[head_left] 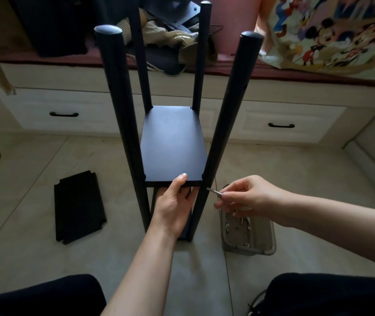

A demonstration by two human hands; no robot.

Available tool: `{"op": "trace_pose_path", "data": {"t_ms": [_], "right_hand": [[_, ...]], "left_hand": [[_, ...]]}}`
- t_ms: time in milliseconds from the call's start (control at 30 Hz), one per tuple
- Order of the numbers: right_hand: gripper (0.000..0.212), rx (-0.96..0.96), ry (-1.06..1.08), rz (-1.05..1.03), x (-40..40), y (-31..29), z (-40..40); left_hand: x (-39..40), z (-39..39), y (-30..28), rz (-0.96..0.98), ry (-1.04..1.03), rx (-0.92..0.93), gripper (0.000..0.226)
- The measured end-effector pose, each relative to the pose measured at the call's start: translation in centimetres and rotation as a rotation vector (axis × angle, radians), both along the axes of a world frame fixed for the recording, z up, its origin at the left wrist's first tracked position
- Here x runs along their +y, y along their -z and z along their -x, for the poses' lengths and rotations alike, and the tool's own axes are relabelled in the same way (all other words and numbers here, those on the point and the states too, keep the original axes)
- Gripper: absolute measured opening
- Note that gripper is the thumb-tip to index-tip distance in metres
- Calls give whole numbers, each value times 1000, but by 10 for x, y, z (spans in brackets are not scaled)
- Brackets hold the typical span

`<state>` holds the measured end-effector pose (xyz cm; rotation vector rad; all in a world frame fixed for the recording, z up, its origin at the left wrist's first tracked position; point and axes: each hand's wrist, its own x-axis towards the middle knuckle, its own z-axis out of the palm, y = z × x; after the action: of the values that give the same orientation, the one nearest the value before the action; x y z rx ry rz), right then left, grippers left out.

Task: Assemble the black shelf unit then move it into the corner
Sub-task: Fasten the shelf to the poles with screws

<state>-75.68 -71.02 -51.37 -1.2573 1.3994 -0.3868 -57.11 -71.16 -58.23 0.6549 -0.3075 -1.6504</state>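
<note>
Fingers of the left hand [172,207] are curling under the near edge of a black shelf board [172,144], with the thumb lying on top of that edge, so the hand is gripping the board from below. Just beside it, the right hand [248,197] is pinching a small silver metal tool [215,192] between thumb and fingertips, its far tip touching the near right post [225,115] just below the board's corner; whether it is a key or a screw cannot be told.

Both hands are working on the black shelf unit [172,124], which is standing upright on the pale tiled floor [33,224] directly in front of the person. Its long axis is running vertically: four round black posts are rising toward the camera, their capped tops spreading apart in the wide-angle view. The gripped board is lying level between the posts, its longer side pointing away from the person.

A grey tray [248,236] holding small screws is sitting on the floor just right of the unit. A loose black board [79,207] with notched corners is lying flat on the floor to the left. Beyond the unit, cream drawers [68,110] with dark handles are running under a cluttered red-topped bench [239,69].
</note>
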Motion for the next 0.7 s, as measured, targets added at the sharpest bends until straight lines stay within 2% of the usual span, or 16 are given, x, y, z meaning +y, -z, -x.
{"op": "trace_pose_path", "data": {"t_ms": [67, 233, 367, 700], "right_hand": [[19, 4, 36, -16, 2, 3, -3], [13, 82, 66, 115, 0, 3, -3], [13, 85, 69, 104, -2, 6, -2], [12, 25, 99, 64, -3, 6, 6]], "left_hand": [[0, -2, 0, 10, 3, -22, 49], [0, -4, 1, 14, 15, -40, 62], [0, -5, 2, 17, 2, -63, 70], [0, -5, 7, 37, -2, -96, 62]]}}
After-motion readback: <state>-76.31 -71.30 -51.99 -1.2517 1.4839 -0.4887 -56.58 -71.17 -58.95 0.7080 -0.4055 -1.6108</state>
